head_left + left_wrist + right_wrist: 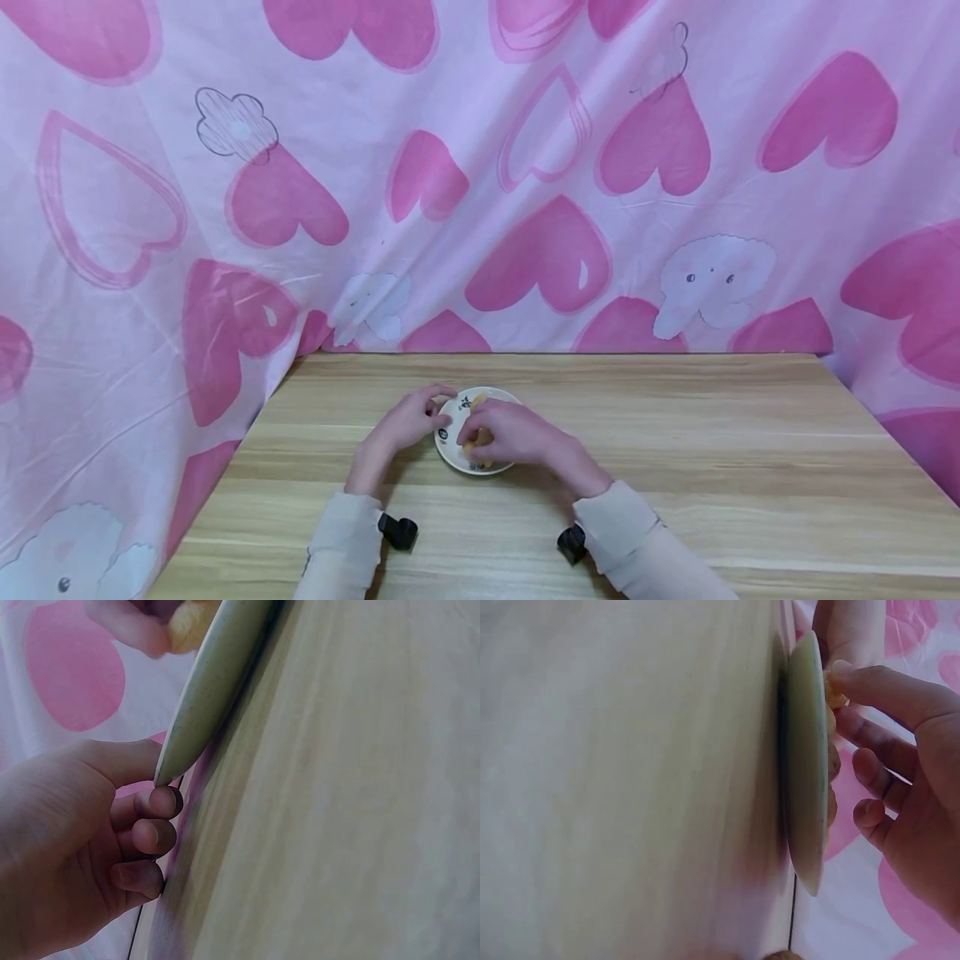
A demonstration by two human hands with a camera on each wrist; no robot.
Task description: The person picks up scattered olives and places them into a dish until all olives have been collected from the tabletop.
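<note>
A small round white plate [452,455] with dark printed motifs lies on the wooden table. My left hand [401,425] holds its left rim, thumb and fingertips meeting at the edge of the plate [214,694] in the left wrist view. Reaching over the plate from the right, my right hand [517,432] pinches a golden-brown piece of food [834,691] between thumb and index finger, close over the surface. Several similar food pieces [832,761] rest along the plate beneath it. From the head view, the right hand covers part of them.
The wooden table [712,467] stretches out on both sides of the plate. A pink cloth [540,250] with hearts hangs behind it and down the left side. Black wrist cameras sit below both sleeves. A bit of something brown [782,955] shows at the right wrist view's bottom edge.
</note>
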